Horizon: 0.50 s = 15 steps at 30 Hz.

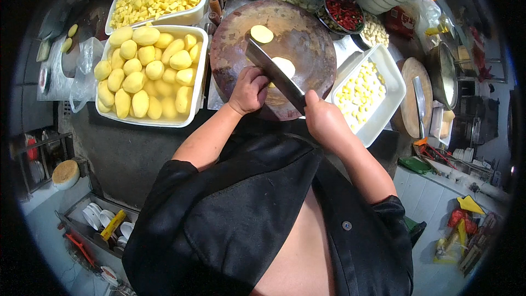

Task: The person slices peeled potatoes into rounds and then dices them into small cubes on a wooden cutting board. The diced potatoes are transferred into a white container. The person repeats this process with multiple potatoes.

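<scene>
My right hand (326,118) grips the handle of a cleaver (276,73), its wide steel blade slanting up and left over a round wooden chopping block (316,41). Against the blade's left side, my left hand (248,90) rests with curled fingers on a peeled potato piece (271,85); hand and blade hide most of it. A cut potato slice (261,34) lies flat beyond the blade's tip. Just right of the blade is another pale slice (284,67), partly covered by the steel.
Peeled potatoes (134,82) sit in water in a white tub (199,70) at left. Behind is a tub of potato cubes (158,0). At right stand a white tray (388,78) with small pale pieces, a bowl of chopped red peppers (344,11), and another board (411,98) with a knife (418,100).
</scene>
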### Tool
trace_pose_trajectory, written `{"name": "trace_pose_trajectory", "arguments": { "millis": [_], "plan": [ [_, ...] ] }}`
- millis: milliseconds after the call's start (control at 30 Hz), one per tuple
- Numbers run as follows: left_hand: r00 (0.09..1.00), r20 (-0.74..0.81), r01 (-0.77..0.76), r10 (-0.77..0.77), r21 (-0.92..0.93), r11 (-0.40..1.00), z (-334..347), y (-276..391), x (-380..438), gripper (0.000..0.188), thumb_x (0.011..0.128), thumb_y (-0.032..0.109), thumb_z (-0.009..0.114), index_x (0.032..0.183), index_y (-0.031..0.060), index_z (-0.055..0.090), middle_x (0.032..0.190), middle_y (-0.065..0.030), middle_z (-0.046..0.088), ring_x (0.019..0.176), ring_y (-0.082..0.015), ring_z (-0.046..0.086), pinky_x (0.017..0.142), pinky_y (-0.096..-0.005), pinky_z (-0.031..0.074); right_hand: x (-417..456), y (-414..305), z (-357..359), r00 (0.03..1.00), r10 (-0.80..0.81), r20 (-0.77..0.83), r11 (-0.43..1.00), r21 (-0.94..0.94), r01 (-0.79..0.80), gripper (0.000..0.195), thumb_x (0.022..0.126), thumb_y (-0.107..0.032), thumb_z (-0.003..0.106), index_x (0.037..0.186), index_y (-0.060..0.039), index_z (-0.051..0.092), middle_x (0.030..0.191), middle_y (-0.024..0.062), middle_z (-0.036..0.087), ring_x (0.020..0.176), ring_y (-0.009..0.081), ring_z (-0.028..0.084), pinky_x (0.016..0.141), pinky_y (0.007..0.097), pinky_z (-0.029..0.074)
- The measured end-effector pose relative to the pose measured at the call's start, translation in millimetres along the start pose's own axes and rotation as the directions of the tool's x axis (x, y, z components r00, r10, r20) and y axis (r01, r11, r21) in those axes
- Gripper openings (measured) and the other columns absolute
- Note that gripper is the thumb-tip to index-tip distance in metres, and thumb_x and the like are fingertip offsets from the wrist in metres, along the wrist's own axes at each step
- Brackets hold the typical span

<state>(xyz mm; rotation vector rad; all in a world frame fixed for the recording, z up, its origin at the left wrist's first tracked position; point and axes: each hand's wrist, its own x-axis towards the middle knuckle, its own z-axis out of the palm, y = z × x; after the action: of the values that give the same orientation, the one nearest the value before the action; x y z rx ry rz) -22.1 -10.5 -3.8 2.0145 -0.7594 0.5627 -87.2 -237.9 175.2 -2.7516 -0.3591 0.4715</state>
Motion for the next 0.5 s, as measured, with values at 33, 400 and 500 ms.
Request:
{"name": "trace_pose_trajectory", "arguments": {
  "millis": [33,400,500],
  "plan": [
    [1.000,-0.008,-0.005,0.005,-0.004,1.000,1,0,0,0.029,0.076,0.004,0.074,0.104,0.0020,0.068,0.114,-0.0217,0.062,0.106,-0.0457,0.059,0.094,-0.0522,0.051,4,1,3,1.000,-0.007,-0.003,1.000,0.000,0.007,0.015,0.094,-0.004,0.056,0.105,0.0009,0.047,0.088,0.0280,0.071,0.080,0.0492,0.072,0.069,0.0576,0.057],
    [0.999,-0.040,-0.034,0.034,0.004,0.999,4,-3,0,0.029,0.075,-0.002,0.070,0.103,0.0037,0.064,0.111,-0.0184,0.058,0.104,-0.0425,0.058,0.095,-0.0504,0.050,61,10,71,0.994,-0.058,-0.091,0.997,0.037,0.062,0.016,0.092,-0.007,0.061,0.101,-0.0011,0.050,0.077,0.0247,0.070,0.076,0.0500,0.070,0.068,0.0586,0.055],
    [0.996,-0.071,-0.044,0.045,0.021,0.999,5,-4,-1,0.030,0.075,-0.003,0.069,0.104,0.0036,0.063,0.112,-0.0186,0.059,0.104,-0.0427,0.057,0.095,-0.0502,0.050,59,18,80,0.969,-0.119,-0.216,0.980,0.134,0.150,0.019,0.090,-0.003,0.061,0.108,-0.0022,0.057,0.091,0.0269,0.071,0.073,0.0480,0.069,0.069,0.0563,0.056]
  ]
}}
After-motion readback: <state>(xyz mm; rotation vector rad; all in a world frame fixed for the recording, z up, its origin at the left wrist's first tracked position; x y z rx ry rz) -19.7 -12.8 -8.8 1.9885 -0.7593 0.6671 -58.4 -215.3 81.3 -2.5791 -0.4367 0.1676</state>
